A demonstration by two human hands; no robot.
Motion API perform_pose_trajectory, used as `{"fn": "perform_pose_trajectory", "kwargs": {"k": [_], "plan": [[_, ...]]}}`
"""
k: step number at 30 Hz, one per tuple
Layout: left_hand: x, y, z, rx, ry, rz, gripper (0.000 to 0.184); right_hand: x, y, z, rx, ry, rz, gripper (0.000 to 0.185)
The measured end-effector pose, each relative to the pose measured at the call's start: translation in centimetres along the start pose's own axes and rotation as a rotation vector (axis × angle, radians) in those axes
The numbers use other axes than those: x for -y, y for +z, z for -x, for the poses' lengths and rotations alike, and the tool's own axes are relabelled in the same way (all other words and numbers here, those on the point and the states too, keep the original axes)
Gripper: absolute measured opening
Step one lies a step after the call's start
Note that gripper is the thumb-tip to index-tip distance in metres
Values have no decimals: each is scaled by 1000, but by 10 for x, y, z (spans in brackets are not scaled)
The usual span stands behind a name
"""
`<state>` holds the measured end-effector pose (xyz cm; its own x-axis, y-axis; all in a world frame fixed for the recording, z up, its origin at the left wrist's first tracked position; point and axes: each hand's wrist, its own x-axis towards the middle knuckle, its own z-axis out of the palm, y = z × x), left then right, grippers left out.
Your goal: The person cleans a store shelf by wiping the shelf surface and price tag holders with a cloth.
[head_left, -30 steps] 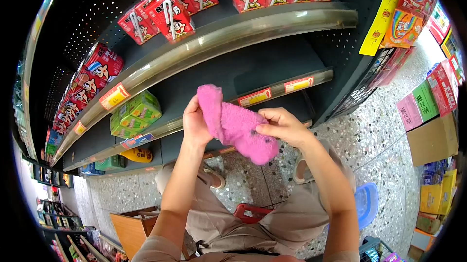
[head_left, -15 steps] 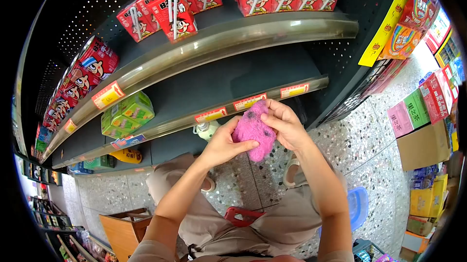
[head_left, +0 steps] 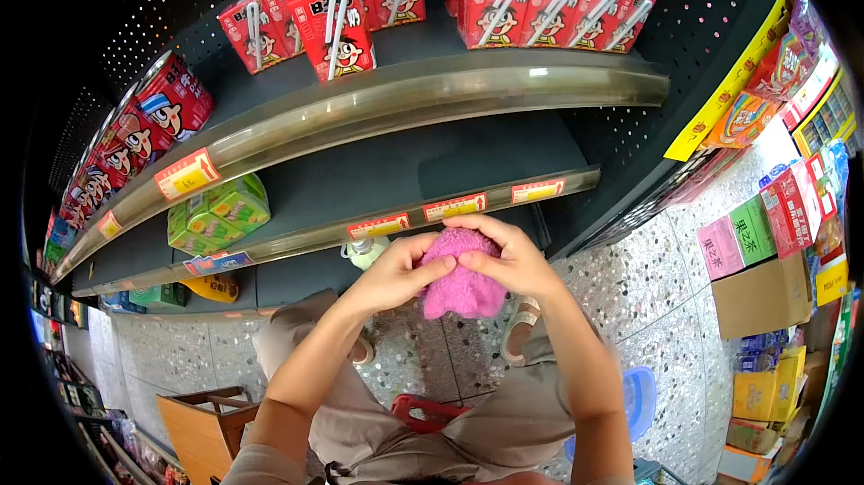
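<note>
Red plastic item (head_left: 418,412), perhaps a stool seat: one, between the trousered legs (head_left: 378,426), purpose unclear.

Blue tub (head_left: 641,399): one, on the floor (head_left: 670,341) beyond the right knee.

Pink cloth (head_left: 463,294): one, fuzzy, bunched; held in the air before the front edge of the lower shelf (head_left: 405,175), apart from it, its lower hem hanging loose.

Left hand (head_left: 396,273): closed on the cloth's left side, thumb on top.

Right hand (head_left: 511,260): closed on its right side, thumb tip close to the other; fingers curled over the far side.

Pale bottle (head_left: 366,253): one, below the lower shelf's front edge, just beyond the left hand. Judged at risk of a knock should that wrist swing forward.

Price labels (head_left: 378,226): along that edge; loose cloth might snag one if dragged across.

Green carton pack (head_left: 219,215): near the lower shelf's left end; a wide leftward sweep could shove it.

Red cartons (head_left: 553,6): two groups on the upper shelf (head_left: 432,49). One carton (head_left: 333,31) stands forward at the front edge, likeliest to topple if a raised arm brushes it.
</note>
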<state>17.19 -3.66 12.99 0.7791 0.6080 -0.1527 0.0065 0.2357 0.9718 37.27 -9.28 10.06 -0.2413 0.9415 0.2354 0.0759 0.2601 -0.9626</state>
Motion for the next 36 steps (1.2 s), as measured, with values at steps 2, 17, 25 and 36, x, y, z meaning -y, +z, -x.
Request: {"fn": "perform_pose_trajectory", "kwargs": {"k": [2,17,25,36], "plan": [[9,-14,-3,46,-28,-63,18,5,3,-1,-108,60,-223,44],[11,-51,-18,-147,329,-269,23,-25,48,-27,-564,116,-268,50],[16,-118,11,-609,547,-1034,24,1,-74,-47,-772,-83,996,40],[26,-137,29,-608,616,-1216,31,-26,-114,-71,-132,171,1345,39]]}}
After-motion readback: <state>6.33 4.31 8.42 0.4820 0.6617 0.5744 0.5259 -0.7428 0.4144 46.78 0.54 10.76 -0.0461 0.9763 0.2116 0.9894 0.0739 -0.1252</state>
